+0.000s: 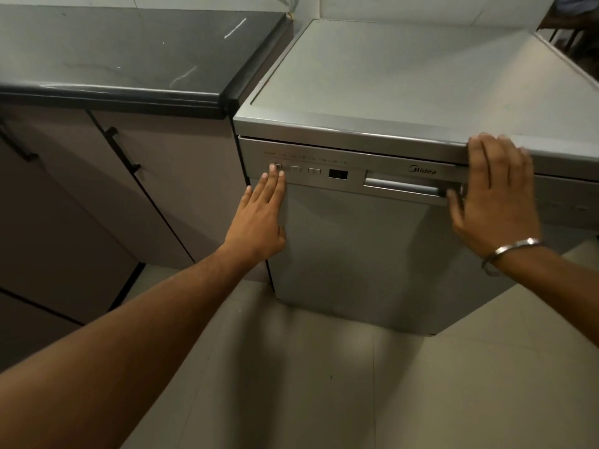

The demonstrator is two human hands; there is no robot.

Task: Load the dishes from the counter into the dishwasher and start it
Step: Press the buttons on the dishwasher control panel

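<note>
The silver dishwasher (356, 247) is standing on the tiled floor (324, 384) with its door closed, just right of the dark counter (129, 59). The left hand (262, 215) is reaching out flat, fingers straight, with a fingertip (273, 167) touching the leftmost button (278, 166) on the control panel. The right hand (496, 196) is lying spread and relaxed over the door's upper right edge, its thumb seemingly resting at the end of the recessed handle (405, 186); a metal bangle (505, 254) is circling that wrist.

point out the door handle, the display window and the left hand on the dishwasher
door handle (402, 186), head view, middle of the bar
display window (338, 174), head view, centre of the dark panel
left hand (262, 212), head view, back of the hand
</note>
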